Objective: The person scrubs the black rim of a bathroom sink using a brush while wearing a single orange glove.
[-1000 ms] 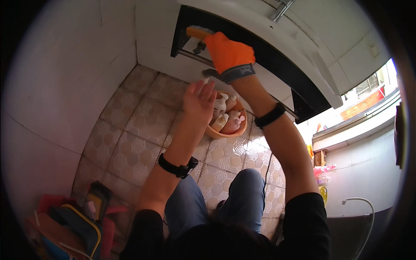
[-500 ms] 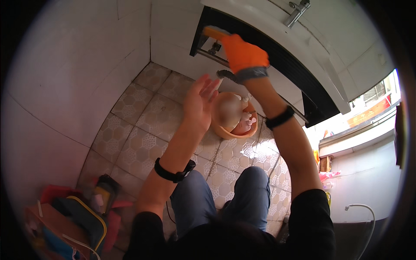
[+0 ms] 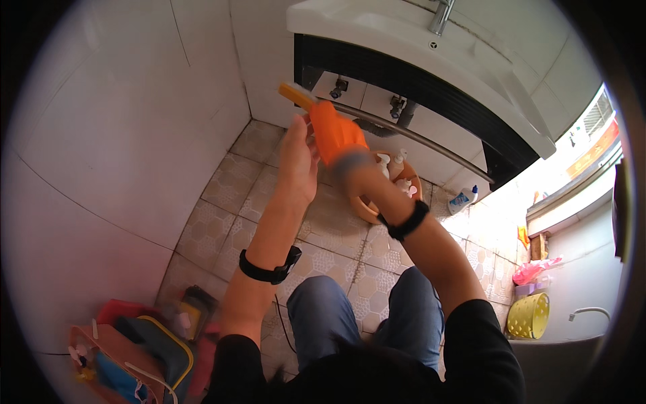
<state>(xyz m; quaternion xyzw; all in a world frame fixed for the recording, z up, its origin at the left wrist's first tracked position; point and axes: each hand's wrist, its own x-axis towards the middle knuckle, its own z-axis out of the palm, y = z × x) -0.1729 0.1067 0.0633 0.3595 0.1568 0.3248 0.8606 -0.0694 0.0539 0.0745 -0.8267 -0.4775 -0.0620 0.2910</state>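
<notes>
An orange glove with a grey cuff covers my right hand [image 3: 338, 137], whose fingers are closed round a yellow-orange block that looks like a sponge [image 3: 295, 95]. The block sticks out past the glove toward the left wall, slightly blurred. My bare left hand [image 3: 297, 160] is raised close beside the glove, holding nothing that shows; its fingers are stretched upward, partly behind the glove. Whether the two hands touch I cannot tell. Both are in front of the dark frame [image 3: 404, 77] under the white washbasin [image 3: 377, 23].
Below my right forearm an orange tub [image 3: 418, 183] holds several bottles. A white-and-blue bottle [image 3: 463, 200] stands on the tiled floor to its right. A metal rail [image 3: 431, 141] runs under the washbasin. Bags [image 3: 134, 347] lie lower left; a yellow basket [image 3: 528, 315] is at right.
My right hand has come down and left with the block, away from the washbasin frame and beside my left hand. The view has shifted, bringing the white-and-blue bottle and yellow basket into sight.
</notes>
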